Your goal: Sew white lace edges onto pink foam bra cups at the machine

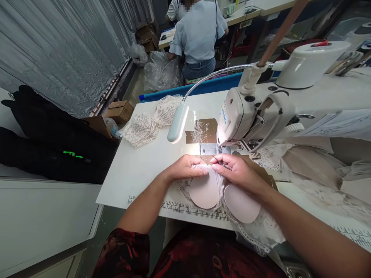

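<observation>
My left hand [185, 166] lies curled over the top edge of a pale pink padded bra cup [204, 190] edged with white lace, fingers pressed on the lace. My right hand [236, 170] pinches the same lace edge and grips a thin dark metal tool [220, 162] between thumb and fingers. A second pink cup [242, 204] lies just right of the first, under my right wrist. Both hands sit just in front of the needle area of a white sewing machine [249, 112].
A gooseneck lamp [177, 122] hangs over the white table [136, 170]. A pile of white lace pieces [145, 125] sits at the far left of the table. More lace and beige fabric [307, 162] lies right. Black bags [43, 135] and cardboard boxes [118, 110] stand left. A person in a light blue shirt [198, 34] works ahead.
</observation>
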A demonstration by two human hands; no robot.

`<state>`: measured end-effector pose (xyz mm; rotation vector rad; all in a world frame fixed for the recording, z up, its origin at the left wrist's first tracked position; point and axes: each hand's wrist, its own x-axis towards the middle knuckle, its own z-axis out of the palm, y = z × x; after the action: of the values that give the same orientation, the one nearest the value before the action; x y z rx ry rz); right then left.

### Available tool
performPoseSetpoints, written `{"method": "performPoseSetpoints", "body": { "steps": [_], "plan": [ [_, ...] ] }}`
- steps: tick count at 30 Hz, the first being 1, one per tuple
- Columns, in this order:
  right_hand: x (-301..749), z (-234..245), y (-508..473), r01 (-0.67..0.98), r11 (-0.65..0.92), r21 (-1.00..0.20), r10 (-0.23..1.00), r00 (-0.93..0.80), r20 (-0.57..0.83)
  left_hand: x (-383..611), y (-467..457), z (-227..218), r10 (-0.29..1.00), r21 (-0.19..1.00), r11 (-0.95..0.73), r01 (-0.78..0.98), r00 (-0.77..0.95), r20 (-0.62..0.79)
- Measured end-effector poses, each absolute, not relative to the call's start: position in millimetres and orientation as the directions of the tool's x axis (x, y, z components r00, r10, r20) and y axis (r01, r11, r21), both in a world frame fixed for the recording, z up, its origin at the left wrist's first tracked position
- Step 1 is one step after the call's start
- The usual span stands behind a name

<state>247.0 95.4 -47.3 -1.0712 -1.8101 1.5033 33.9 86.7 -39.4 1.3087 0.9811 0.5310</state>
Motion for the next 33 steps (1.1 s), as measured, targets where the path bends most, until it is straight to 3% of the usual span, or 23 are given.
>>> {"method": "performPoseSetpoints", "body": {
  "steps": [5, 15, 25, 30, 33],
  "plan": [
    [261.2, -42.3, 100.5, 0.216, -0.072, -0.974, 0.771, -0.608, -0.192, 31.4, 86.2, -39.0, 0.815, 0.953, 0.27, 0.139, 0.494, -0.303],
    [250.7, -35.1, 95.8, 0.311, 0.111, -0.944, 0.774, -0.623, -0.114, 34.9, 85.9, -45.0, 0.81, 0.949, 0.299, 0.098, 0.5, -0.307],
    [254.9, -36.9, 96.3, 0.338, 0.137, -0.931, 0.754, -0.645, -0.123, 35.6, 87.0, -46.6, 0.8, 0.953, 0.266, 0.145, 0.519, -0.302],
    [245.7, -32.3, 95.6, 0.345, 0.199, -0.917, 0.782, -0.62, -0.063, 38.6, 86.2, -41.6, 0.772, 0.951, 0.226, 0.209, 0.557, -0.306],
    [256.1, -26.1, 100.0, 0.45, 0.172, -0.876, 0.811, -0.57, -0.133, 36.5, 85.6, -38.4, 0.811, 0.942, 0.179, 0.283, 0.499, -0.305]
  ]
}}
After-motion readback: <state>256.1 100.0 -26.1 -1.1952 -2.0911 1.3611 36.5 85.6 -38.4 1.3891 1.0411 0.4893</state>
